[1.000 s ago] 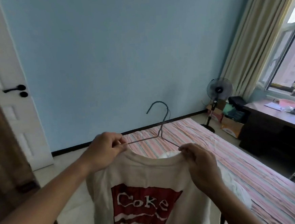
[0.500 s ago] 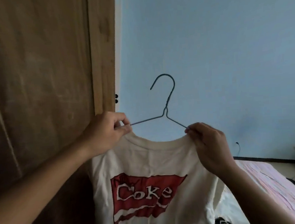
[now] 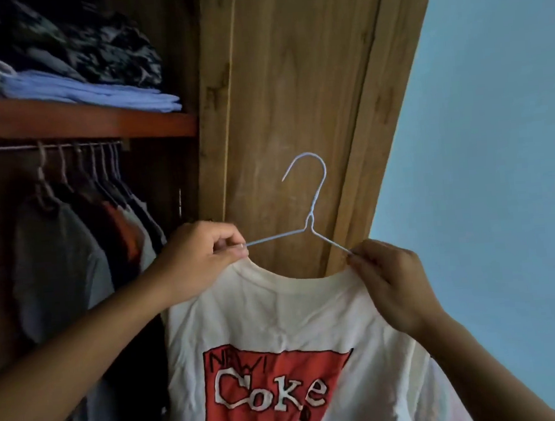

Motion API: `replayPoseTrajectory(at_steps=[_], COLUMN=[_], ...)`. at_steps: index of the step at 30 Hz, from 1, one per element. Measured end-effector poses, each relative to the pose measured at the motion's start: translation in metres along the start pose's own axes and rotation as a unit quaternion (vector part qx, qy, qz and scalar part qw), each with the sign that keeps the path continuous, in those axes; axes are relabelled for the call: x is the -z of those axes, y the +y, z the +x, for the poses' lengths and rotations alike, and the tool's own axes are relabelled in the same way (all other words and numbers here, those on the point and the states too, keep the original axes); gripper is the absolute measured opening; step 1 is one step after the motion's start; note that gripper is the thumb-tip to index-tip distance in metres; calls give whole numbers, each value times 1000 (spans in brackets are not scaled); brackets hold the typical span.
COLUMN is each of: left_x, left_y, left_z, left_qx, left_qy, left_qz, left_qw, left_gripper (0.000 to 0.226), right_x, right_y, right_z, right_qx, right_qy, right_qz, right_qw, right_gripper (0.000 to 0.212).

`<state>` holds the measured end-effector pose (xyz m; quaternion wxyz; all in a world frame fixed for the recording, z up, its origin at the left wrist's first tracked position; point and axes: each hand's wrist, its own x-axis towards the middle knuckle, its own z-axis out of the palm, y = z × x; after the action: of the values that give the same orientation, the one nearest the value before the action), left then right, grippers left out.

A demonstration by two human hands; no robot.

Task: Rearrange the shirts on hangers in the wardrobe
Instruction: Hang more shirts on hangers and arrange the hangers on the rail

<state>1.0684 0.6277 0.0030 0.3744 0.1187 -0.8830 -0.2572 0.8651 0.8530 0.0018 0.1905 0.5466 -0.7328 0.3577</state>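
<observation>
- Hanging on a thin wire hanger [image 3: 306,214], the cream shirt [image 3: 278,326] w/ the red Coke print is held up in front of the wardrobe's wooden side panel [image 3: 293,92], just right of the open compartment.
- Left hand [image 3: 200,253] pinches the hanger's left arm along w/ the shirt shoulder; right hand [image 3: 387,274] pinches the right arm the same way. Both closed on wire and fabric, not wide.
- Hook points up and left, free in the air, not on anything yet.
- Change vs a sec ago: then the view faced the bed and blue wall, half a sec ago only a wooden panel, now the wardrobe interior shows. Person has turned toward it; grip on hanger and shirt looks unchanged.
- Meaning, my read: shirt is dressed on the hanger and the carry is nearly over; step in hand is bringing it to the rail.
- Rail [image 3: 42,146] sits under the shelf [image 3: 80,121], up and left of the hook, well apart from it. A row of hung shirts [image 3: 82,232] is bunched along it; free rail seems to be at its right end.
- Next prob needs one hand moved to the hook/neck, then a lift up and left.
- Risk: wire is thin, collar could slip off a shoulder when a hand lets go.
- Folded clothes [image 3: 94,88] on the shelf above; blue wall [image 3: 498,159] to the right.
</observation>
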Motion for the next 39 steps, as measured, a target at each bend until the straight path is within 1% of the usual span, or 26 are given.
replayPoseTrajectory(at_steps=[3, 6, 8, 11, 13, 17, 21, 24, 26, 29, 31, 33, 34, 35, 36, 37, 39], left_x=[36, 73, 100, 138, 159, 184, 206, 217, 224, 233, 237, 239, 240, 242, 244, 246, 250], left_y=[-16, -36, -51, -71, -85, -116, -142, -161, -173, -190, -203, -219, -226, -233, -241, -248, -259], left_z=[-18, -32, -38, -43, -50, -68, -84, -95, -99, -98, -94, -89, -85, -81, -77, -73, -67], left_qx=[17, 40, 57, 68, 79, 108, 155, 192, 209, 233, 230, 216, 218, 221, 220, 217, 219], left_qy=[15, 16, -5, -58, -63, -38, -10, 6, 14, 27, 37, 43, 38, 33, 32, 32, 33], left_qz=[45, 54, 53, 57, 57, 52, 79, 111, 133, 158, 197, 281, 344, 413, 480, 529, 582], left_qw=[999, 998, 997, 994, 993, 992, 985, 975, 969, 959, 953, 934, 912, 883, 849, 820, 782], left_gripper=[16, 20, 21, 17, 18, 24, 17, 12, 11, 11, 13, 14, 14, 14, 20, 30, 55], right_x=[-26, -54, -73, -103, -123, -158, -191, -214, -228, -250, -268, -285, -294, -302, -311, -319, -333], right_y=[-30, -60, -79, -107, -124, -155, -182, -198, -209, -226, -237, -253, -260, -267, -273, -277, -280], right_z=[19, 37, 48, 61, 67, 78, 89, 97, 103, 116, 125, 136, 142, 149, 155, 161, 171], right_qx=[30, 53, 68, 99, 116, 143, 173, 181, 190, 172, 138, 116, 117, 120, 123, 119, 103], right_qy=[-27, -51, -67, -98, -112, -129, -162, -211, -232, -255, -257, -252, -247, -245, -244, -244, -246], right_qz=[17, 19, 31, 47, 72, 136, 160, 172, 181, 215, 247, 262, 261, 259, 254, 247, 249], right_qw=[999, 997, 995, 989, 984, 972, 958, 945, 937, 927, 924, 924, 926, 926, 928, 930, 931], right_gripper=[28, 23, 20, 20, 21, 22, 20, 24, 19, 11, 14, 21, 24, 23, 19, 16, 19])
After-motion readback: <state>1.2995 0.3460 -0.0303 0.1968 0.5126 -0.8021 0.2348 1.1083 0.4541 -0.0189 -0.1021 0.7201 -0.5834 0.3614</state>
